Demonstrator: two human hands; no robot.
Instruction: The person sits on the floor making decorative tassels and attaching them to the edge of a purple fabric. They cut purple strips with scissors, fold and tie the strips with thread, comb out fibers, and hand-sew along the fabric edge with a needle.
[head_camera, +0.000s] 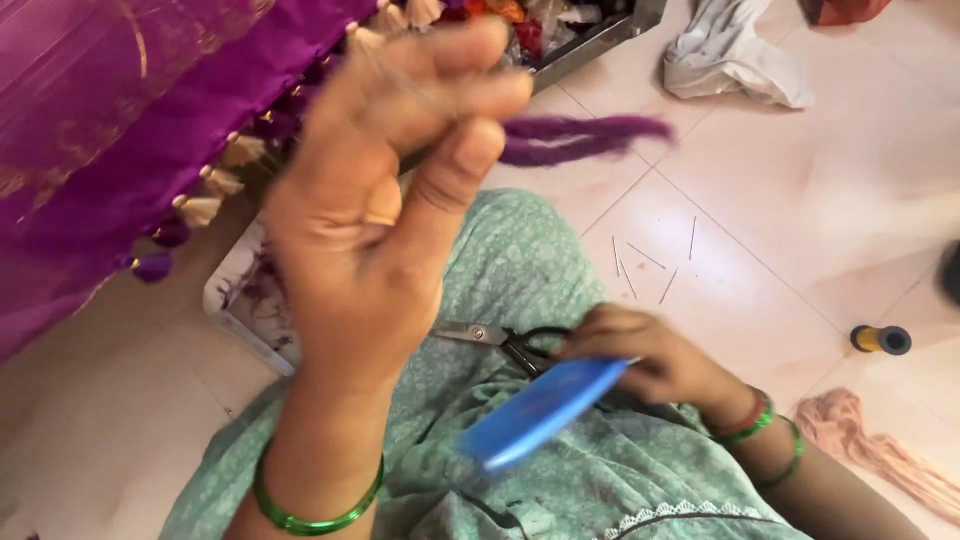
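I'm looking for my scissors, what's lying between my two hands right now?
In the head view, black-handled scissors lie on the green patterned lap cloth, between the raised left hand pinching purple yarn and the right hand holding a blue flat piece.

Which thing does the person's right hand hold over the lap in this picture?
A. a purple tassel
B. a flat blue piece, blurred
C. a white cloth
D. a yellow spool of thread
B: the right hand grips a flat blue piece, too blurred to tell its kind, above the green garment, next to the scissors; the yellow spool lies apart on the floor.
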